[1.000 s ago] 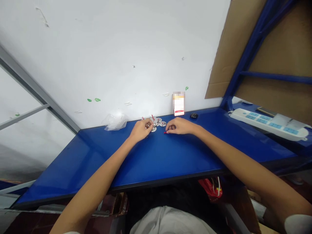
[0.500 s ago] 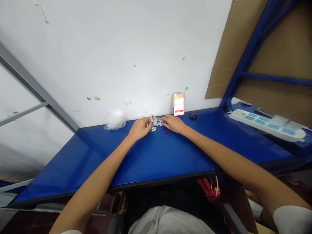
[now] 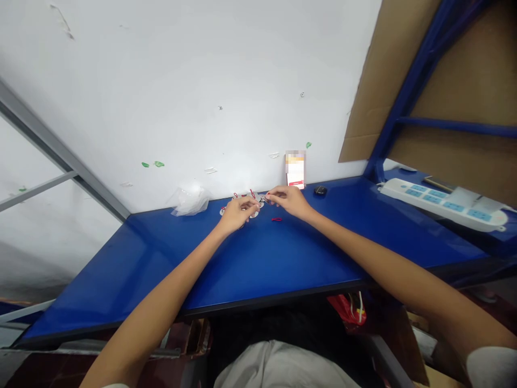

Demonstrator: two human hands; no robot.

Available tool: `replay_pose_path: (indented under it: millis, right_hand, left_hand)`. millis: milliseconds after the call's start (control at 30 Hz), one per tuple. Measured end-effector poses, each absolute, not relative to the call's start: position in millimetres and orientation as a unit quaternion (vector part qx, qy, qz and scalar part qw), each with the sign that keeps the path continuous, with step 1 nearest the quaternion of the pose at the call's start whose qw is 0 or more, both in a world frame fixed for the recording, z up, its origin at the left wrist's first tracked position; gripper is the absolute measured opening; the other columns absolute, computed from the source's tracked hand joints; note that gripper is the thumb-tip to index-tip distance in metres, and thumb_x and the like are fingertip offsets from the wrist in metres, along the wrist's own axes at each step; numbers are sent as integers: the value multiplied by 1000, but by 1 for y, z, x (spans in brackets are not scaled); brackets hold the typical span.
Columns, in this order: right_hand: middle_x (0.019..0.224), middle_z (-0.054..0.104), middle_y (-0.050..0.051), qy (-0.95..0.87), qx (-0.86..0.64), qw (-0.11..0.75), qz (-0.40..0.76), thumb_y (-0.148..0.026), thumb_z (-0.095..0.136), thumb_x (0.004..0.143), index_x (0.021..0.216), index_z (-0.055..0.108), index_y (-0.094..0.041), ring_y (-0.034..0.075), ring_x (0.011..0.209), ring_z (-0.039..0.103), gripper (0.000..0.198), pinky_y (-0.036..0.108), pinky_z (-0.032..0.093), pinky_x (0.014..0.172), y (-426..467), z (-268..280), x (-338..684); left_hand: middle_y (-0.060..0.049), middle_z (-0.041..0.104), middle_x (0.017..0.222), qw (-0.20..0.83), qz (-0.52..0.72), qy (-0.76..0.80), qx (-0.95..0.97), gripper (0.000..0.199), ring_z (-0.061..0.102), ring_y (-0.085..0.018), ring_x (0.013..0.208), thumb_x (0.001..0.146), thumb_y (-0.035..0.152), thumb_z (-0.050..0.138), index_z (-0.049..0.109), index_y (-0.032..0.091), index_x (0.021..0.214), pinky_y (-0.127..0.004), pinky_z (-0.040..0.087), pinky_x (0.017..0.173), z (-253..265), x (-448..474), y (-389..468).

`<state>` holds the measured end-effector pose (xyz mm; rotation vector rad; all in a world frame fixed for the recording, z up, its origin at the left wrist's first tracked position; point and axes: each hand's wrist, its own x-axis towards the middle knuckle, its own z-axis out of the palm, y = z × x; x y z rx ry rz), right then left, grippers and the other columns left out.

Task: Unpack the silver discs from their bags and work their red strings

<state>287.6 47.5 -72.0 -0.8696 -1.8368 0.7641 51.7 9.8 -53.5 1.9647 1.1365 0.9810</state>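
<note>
My left hand (image 3: 238, 213) hovers over a group of flat silver round pieces (image 3: 254, 214), thumb and fingertips pressed together. What lies in that pinch is too small to make out. My right hand (image 3: 291, 201) is closed at the fingertips on a small shiny metal piece (image 3: 265, 200), close to the left fingertips. Red cord loops (image 3: 252, 193) stick up among the silver pieces behind the hands. One separate red cord loop (image 3: 277, 219) lies on the blue table just in front of my right hand. My left hand partly hides the silver pieces.
A phone (image 3: 295, 171) with a lit screen leans against the white wall. Beside it sits a small black object (image 3: 320, 191). A clear plastic bag (image 3: 189, 201) rests at the left back of the blue table (image 3: 258, 264). At the right is a white power strip (image 3: 442, 203).
My right hand has lifted from the silver pieces and closed into a pinch with a small metal piece. The left fingertips have moved slightly right, toward it.
</note>
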Motion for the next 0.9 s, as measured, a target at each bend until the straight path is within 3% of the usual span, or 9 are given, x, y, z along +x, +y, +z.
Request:
replay_pose_path:
  millis: [100,200,500,567,700,900]
  right_hand:
    - [84,79,5,-685,-321,505,416,-61,83,83,95,80,-21,23,78,75,42,39,64,76,37,-72,277]
    - [93,80,6,-654,-299,522,459,-61,89,76,94,80,-22,24,83,77,44,43,66,83,31,-73,272]
    - [103,76,7,-712,-271,542,354,-57,87,82,87,82,-26,26,104,73,32,48,62,100,29,-70,277]
    - [112,75,7,-729,-253,517,369,-53,88,82,97,82,-27,25,108,72,30,47,62,101,24,-67,278]
    - [134,71,8,-779,-239,449,366,-44,93,76,135,73,-32,26,115,71,64,45,64,100,13,-62,274]
    - [121,78,8,-785,-260,449,339,-43,89,80,133,74,-26,25,104,75,58,47,62,102,21,-58,282]
  left_hand:
    - [-8,77,88,412,420,391,707,37,73,-20,74,88,50,76,75,15,101,-27,56,57,-55,59,7]
    - [-9,78,90,428,457,380,681,43,75,-22,76,84,53,81,75,14,101,-29,58,57,-58,61,6]
    - [-10,78,93,463,448,362,673,43,77,-24,84,81,53,85,77,14,97,-27,56,59,-54,57,4]
    - [-9,77,90,478,438,353,675,36,75,-22,82,82,48,82,75,15,94,-26,56,59,-54,59,3]
    - [-2,70,77,469,445,364,671,19,66,-13,62,82,36,73,67,17,84,-25,56,58,-57,64,3]
    - [1,65,65,418,455,411,670,14,52,-9,48,83,31,69,65,18,83,-21,41,48,-60,58,9]
